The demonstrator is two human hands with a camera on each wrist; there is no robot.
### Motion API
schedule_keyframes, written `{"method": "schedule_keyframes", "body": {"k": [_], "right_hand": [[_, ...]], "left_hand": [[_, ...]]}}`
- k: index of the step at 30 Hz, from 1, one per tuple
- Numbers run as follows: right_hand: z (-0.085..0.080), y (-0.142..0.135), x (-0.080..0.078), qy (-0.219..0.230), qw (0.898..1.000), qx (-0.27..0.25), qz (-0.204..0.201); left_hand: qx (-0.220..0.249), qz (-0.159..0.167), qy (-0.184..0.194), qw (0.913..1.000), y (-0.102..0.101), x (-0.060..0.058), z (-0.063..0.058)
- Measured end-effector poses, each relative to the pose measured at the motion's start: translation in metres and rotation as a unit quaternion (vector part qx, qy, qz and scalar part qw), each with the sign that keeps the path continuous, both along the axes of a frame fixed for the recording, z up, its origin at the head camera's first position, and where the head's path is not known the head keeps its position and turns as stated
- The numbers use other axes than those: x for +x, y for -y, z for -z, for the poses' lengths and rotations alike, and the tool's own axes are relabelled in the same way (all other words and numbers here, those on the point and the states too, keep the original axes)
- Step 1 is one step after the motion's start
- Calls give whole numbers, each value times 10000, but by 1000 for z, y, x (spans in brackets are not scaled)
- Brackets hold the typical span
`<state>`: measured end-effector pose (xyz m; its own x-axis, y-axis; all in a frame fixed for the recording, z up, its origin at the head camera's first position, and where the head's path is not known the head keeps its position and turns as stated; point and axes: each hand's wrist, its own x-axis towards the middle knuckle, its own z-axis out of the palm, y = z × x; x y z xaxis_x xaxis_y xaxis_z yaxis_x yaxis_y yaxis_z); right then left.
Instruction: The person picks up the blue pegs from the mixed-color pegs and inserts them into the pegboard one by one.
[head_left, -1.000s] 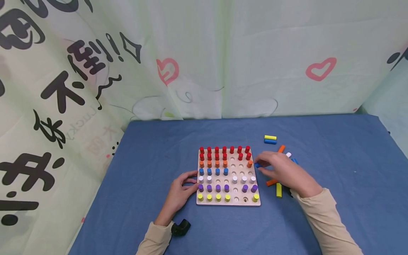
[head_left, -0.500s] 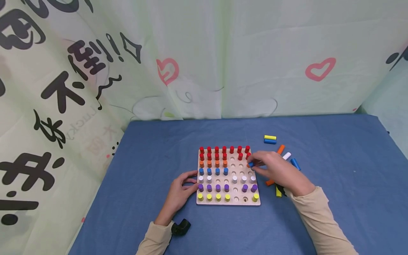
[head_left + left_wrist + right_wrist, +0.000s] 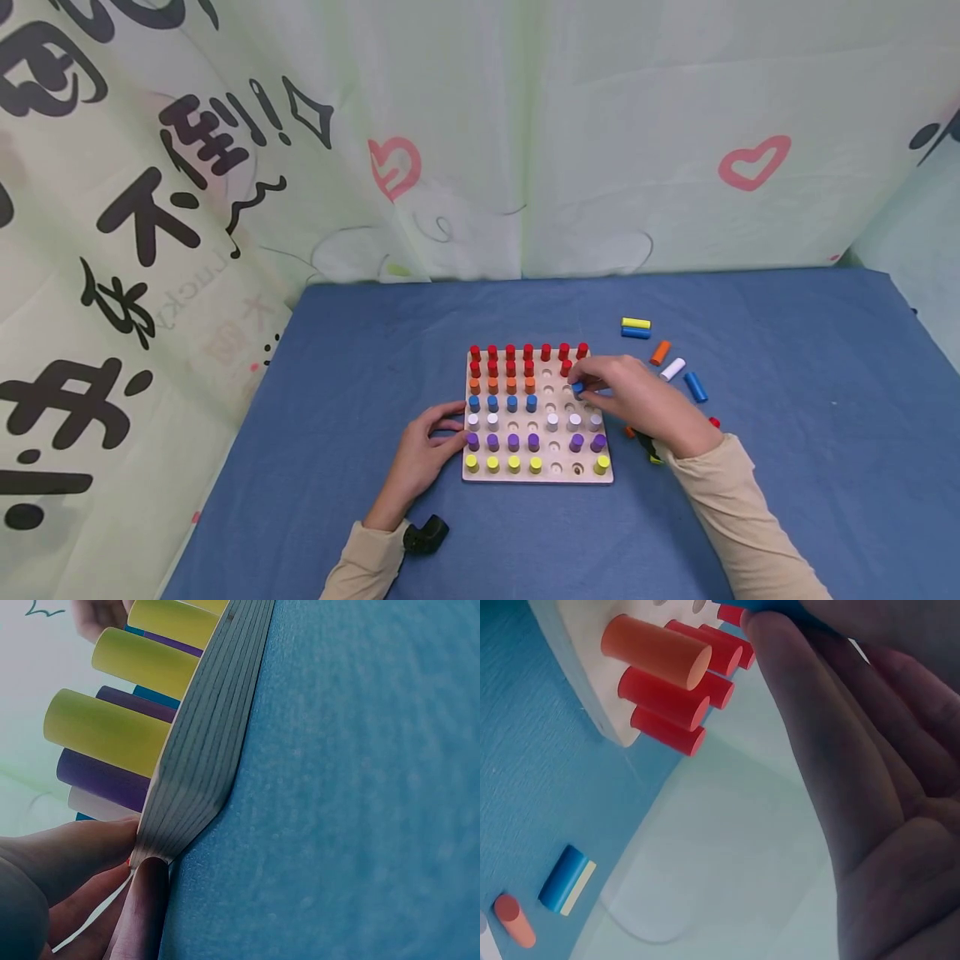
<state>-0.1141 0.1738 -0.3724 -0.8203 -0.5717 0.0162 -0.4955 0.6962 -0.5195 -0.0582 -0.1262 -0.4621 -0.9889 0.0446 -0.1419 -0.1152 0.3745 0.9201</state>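
A wooden pegboard (image 3: 525, 477) holds upright pegs in rows of red, orange, blue, white, purple and yellow. My left hand (image 3: 422, 454) grips its left edge; in the left wrist view the fingertips (image 3: 124, 832) meet the board's corner edge. Over the right part of the board, my right hand (image 3: 637, 396) pinches a blue peg (image 3: 577, 388) between thumb and fingers, above several bare holes near the orange row. In the right wrist view only a sliver of that blue peg (image 3: 780, 606) shows; an orange peg (image 3: 656, 651) stands in the board beside it.
Loose pegs lie right of the board: an orange peg (image 3: 660, 352), a white peg (image 3: 672, 369), a blue peg (image 3: 695, 387), and a yellow peg (image 3: 636, 322) beside another blue one (image 3: 636, 332). My right forearm partly covers others. A printed curtain (image 3: 600, 167) hangs behind the blue cloth (image 3: 360, 358).
My right hand has moved left with the blue peg, from the board's right edge to over its holes. The left hand has stayed in place.
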Motion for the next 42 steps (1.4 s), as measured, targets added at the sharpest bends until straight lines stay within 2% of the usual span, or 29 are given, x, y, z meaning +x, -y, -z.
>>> {"method": "schedule_keyframes", "body": {"k": [9,15,42], "right_hand": [[0,9,-4,-65,9997,-105,-232],[-2,17,-5,148,9996,47,-220],[10,33,-12,192,9976,186,-636]], "left_hand": [[-16,19,21,10000,0,0,-1],[4,26,20,10000,0,1,-1],[-10,27,9,10000,0,0,-1]]}}
